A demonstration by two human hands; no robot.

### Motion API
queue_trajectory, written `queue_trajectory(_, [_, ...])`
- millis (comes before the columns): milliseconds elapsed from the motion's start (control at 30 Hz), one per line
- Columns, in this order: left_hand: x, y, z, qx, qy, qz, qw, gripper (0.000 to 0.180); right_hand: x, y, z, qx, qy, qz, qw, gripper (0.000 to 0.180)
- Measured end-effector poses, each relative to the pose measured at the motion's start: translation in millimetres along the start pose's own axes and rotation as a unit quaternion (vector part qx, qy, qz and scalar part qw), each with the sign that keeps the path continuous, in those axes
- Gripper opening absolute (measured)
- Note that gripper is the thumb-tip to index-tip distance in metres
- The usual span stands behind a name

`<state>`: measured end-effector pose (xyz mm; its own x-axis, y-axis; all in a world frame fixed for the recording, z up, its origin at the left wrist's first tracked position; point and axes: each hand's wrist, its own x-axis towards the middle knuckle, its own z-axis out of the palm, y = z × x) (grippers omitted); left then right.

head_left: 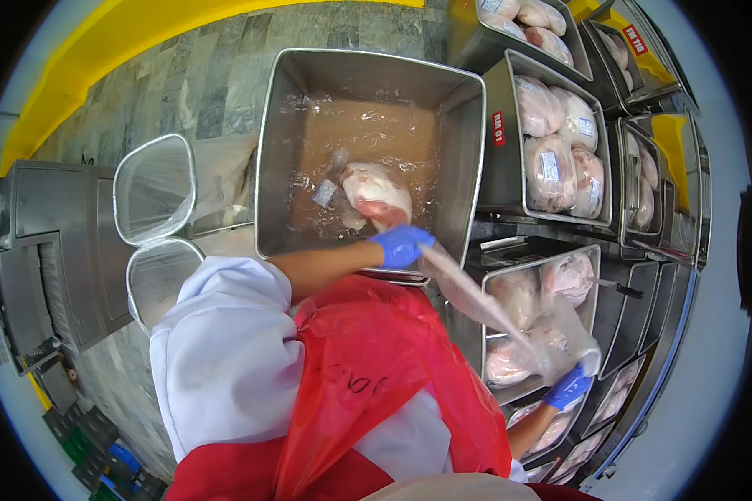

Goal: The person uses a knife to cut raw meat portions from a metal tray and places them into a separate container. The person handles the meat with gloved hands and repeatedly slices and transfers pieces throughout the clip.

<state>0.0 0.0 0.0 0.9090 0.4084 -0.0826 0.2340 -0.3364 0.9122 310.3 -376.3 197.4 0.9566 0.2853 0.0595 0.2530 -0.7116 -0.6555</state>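
A clear plastic bag (480, 302) stretches between my two blue-gloved hands, partly blurred by motion. My left hand (403, 245) grips one end above the near rim of a deep metal tub (271, 150). Farther right and nearer me, my right hand (568, 388) is closed on the other end, over a metal bin (597, 317) of bagged meat. Inside the tub, a pale and red piece of meat (378, 194) lies in brownish water. Beside it are loose clear plastic and a small white label (324, 193).
Metal bins of bagged meat (551, 171) line the right side. A dark handle (622, 289) juts over the near bin's far edge. Left of the tub stand two plastic-lined containers (154, 188) (163, 280). Metal cabinets (63, 242) stand at the far left.
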Motion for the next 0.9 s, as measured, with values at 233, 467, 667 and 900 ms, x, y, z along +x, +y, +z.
queue_trajectory(233, [24.3,60.1,-95.4,-0.046,0.102,-0.066,0.991,0.027,30.0,-27.2,38.3,0.050,0.008,-0.109,0.993,0.041])
queue_trajectory(467, [-11.9,27.8,-61.7,-0.069,0.173,-0.080,0.979,0.024,16.4,-66.7,105.9,-0.023,-0.177,-0.074,0.981,0.054])
queue_trajectory(667, [-22.4,72.9,-34.0,-0.054,0.152,0.018,0.987,0.021,-29.8,-111.0,213.5,0.036,-0.418,-0.278,0.864,0.115])
queue_trajectory(900, [-40.2,92.1,8.1,-0.014,0.144,0.018,0.989,0.024,-116.5,-94.7,388.7,-0.147,-0.487,-0.471,0.721,0.059])
